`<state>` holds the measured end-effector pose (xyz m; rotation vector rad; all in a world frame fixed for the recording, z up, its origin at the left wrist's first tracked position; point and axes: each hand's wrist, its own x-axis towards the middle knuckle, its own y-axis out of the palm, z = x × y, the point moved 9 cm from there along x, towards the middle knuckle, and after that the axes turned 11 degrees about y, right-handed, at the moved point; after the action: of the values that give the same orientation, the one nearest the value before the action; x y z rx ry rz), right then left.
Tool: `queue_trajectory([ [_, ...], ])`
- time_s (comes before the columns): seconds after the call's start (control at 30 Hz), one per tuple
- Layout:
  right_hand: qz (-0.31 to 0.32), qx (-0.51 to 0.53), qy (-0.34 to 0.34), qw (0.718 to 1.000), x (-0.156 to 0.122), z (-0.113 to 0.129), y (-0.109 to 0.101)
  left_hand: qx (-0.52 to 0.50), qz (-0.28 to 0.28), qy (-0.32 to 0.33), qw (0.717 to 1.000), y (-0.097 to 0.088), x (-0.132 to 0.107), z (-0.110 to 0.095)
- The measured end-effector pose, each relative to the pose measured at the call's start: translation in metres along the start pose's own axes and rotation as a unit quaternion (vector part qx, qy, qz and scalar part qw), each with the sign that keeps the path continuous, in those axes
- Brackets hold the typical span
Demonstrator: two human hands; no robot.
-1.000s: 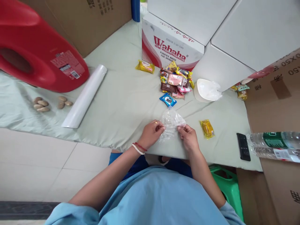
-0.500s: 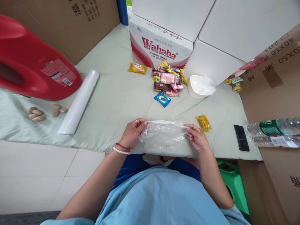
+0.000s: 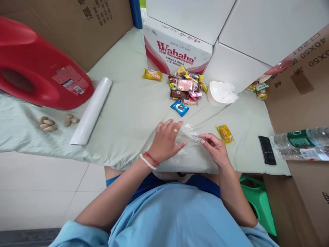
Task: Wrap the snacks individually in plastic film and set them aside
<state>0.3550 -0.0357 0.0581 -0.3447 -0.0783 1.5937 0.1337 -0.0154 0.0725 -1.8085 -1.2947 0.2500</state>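
The clear plastic film was located near the front edge of the table, in front of the person's body. It was crumpled and see-through; whether it was a bag or a single sheet could not be told. The right hand gripped the film's right end in a pinch between thumb and forefinger. The left hand was open, palm down, with the fingers spread over the film's left portion. Contact between the left palm and the film could not be confirmed. A red bracelet and a white beaded bracelet were fitted at the left wrist.

A blue packet lay just beyond the film. Behind it, a pile of snack packets was set in front of a red-and-white box. A yellow packet lay just beside the right hand; a second yellow packet lay to the left of the pile. A white bowl, with clear plastic inside, stood to the right of the pile.

At the far right, a black phone lay near two clear bottles. At the left, a white roll lay at a slant beside a red jug. Two groups of brown oval pieces were positioned left of the roll.
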Motion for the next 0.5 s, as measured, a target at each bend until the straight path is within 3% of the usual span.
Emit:
queue_trajectory([
  [0.1, -0.032, 0.039, 0.033, 0.998, 0.004, -0.009, -0.006, -0.108, 0.039, -0.086, 0.990, 0.021, 0.009, 0.023],
  [0.2, -0.088, 0.071, 0.072, 0.991, 0.004, -0.024, -0.020, -0.250, -0.069, -0.164, 0.952, 0.015, 0.003, 0.051],
  [0.27, -0.103, 0.086, 0.094, 0.987, 0.003, -0.034, -0.026, -0.337, -0.149, -0.209, 0.906, 0.011, -0.008, 0.067],
  [0.37, -0.114, 0.121, 0.127, 0.978, 0.002, -0.049, -0.032, -0.393, -0.216, -0.277, 0.850, 0.012, -0.027, 0.086],
  [0.5, -0.122, 0.151, 0.151, 0.969, 0.006, -0.063, -0.034, -0.367, -0.227, -0.288, 0.855, 0.011, -0.036, 0.097],
])
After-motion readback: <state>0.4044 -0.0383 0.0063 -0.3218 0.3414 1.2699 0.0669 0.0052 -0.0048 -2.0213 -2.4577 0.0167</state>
